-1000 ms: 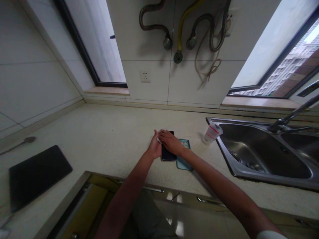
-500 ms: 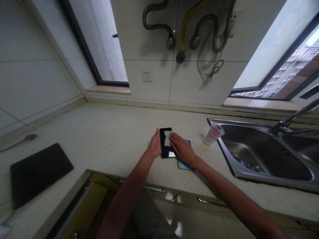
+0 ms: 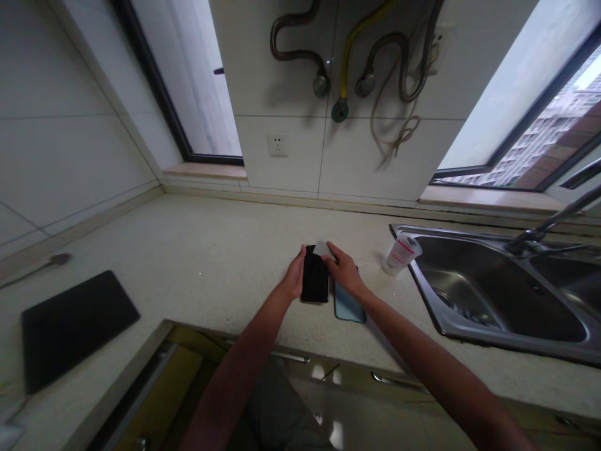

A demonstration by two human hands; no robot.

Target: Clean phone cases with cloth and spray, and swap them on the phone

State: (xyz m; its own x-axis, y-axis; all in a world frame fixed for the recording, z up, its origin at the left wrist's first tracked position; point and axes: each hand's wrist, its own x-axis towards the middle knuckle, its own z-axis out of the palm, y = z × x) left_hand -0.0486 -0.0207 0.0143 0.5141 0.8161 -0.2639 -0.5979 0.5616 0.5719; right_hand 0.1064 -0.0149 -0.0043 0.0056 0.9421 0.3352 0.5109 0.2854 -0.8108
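A black smartphone lies screen up on the counter, turned slightly off straight. My left hand grips its left edge, with the thumb along the side. At the phone's top right, my right hand pinches a small white wipe between thumb and fingers. Part of the wipe covers the upper screen; whether it presses on the glass I cannot tell. Beneath my right hand and wrist lies a light blue phone case, its upper part hidden.
A clear plastic cup with red print leans beside the steel sink on the right. A flat black panel rests on the pale counter at left. Hoses and a socket are on the wall.
My right hand has drawn the wipe up toward the phone's top edge, and its fingers now pinch it rather than lie flat. More of the screen and the blue case shows.
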